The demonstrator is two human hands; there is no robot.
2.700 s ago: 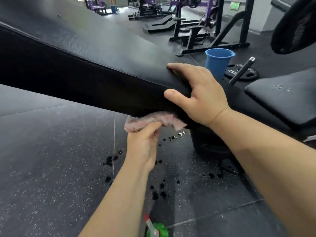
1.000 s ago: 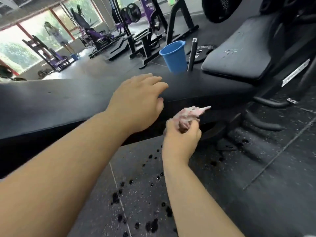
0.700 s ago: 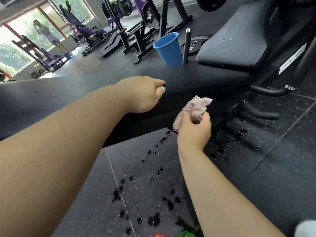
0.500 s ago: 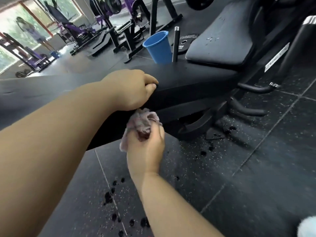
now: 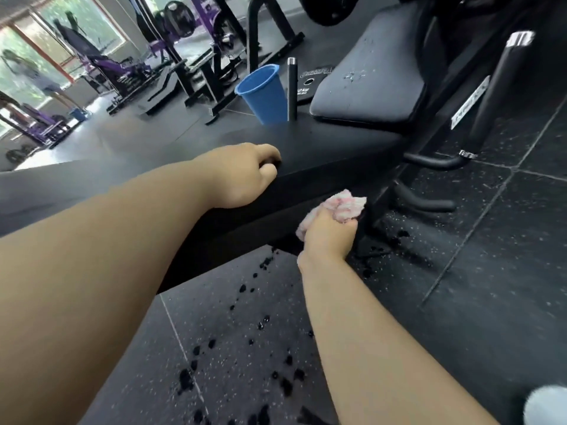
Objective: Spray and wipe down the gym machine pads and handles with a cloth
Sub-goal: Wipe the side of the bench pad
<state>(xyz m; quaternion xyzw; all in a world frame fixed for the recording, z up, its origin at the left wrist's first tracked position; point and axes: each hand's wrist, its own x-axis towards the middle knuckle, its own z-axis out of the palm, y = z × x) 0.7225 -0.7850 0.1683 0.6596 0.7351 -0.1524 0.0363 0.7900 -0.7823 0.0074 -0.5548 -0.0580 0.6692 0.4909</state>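
A long black bench pad (image 5: 322,154) runs across the view. My left hand (image 5: 242,176) rests at its near edge, fingers curled over the top and thumb against the side face. Lower right, my right hand (image 5: 329,234) grips a crumpled pink-and-white cloth (image 5: 343,207) and holds it against the pad's lower side edge, close to the black frame. A second black seat pad (image 5: 368,87), with droplets on it, lies beyond. No spray bottle can be identified in view.
A blue bucket (image 5: 264,93), an upright black bar (image 5: 291,87) and a weight plate (image 5: 313,84) stand behind the pad. Curved black frame tubes (image 5: 429,204) sit right of the cloth. Dark wet spots (image 5: 245,332) dot the rubber floor. A white object (image 5: 546,403) is cut off bottom right.
The hand with the cloth has swept right along the pad's lower edge, from just under my left hand toward the frame. My left hand stays on the pad edge.
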